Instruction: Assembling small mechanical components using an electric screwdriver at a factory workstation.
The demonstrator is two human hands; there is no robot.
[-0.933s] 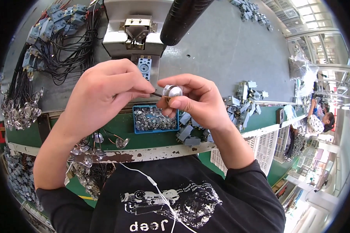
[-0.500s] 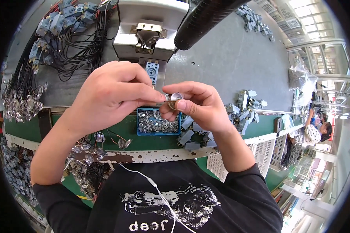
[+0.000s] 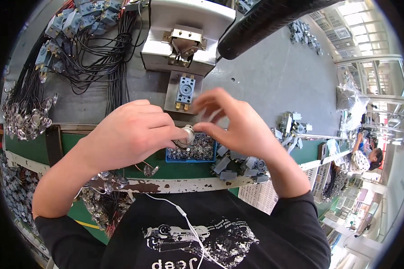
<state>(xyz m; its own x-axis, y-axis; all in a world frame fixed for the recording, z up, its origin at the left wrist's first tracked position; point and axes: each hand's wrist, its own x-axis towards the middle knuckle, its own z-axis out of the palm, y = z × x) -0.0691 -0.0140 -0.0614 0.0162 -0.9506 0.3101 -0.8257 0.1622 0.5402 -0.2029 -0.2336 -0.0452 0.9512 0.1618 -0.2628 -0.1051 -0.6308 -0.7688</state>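
Note:
My left hand (image 3: 132, 131) pinches a small round metal cap (image 3: 185, 135) between thumb and fingertips, above a blue tray (image 3: 191, 160) of tiny metal parts. My right hand (image 3: 242, 123) is just right of the cap. Its fingers are spread and partly blurred by motion, and nothing shows between them. Beyond both hands, a blue-grey switch block (image 3: 186, 91) with brass terminals lies on a metal plate below the silver press fixture (image 3: 185, 42).
Black wires (image 3: 107, 62) with grey blocks and round metal caps (image 3: 29, 117) lie at left. Grey blocks (image 3: 229, 168) cluster right of the tray. A thick black tube (image 3: 260, 31) slants over the bench. A person (image 3: 363, 159) is far right.
My right hand has let go of the metal cap and spread its fingers, moving up and right. The left hand keeps the cap, now lower. The whole view has shifted slightly.

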